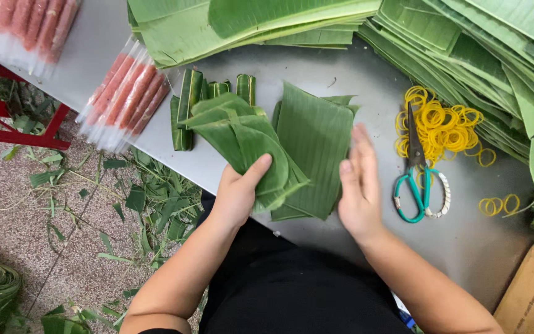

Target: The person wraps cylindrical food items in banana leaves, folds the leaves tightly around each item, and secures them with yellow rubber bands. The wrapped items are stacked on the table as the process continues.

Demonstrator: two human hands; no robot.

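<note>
Left hand [237,196] grips a fan of cut banana-leaf pieces [242,139], thumb on top, at the steel table [341,74] near edge. Right hand [358,185] lies open, fingers flat beside the leaf stack [316,145] (holding nothing). Scissors [416,179] w/ teal handles rest on yellow rubber bands [446,127], to the right.

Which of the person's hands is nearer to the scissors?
Right. The right hand lies just left of the scissors; the left hand is farther off, gripping folded leaves.
</note>
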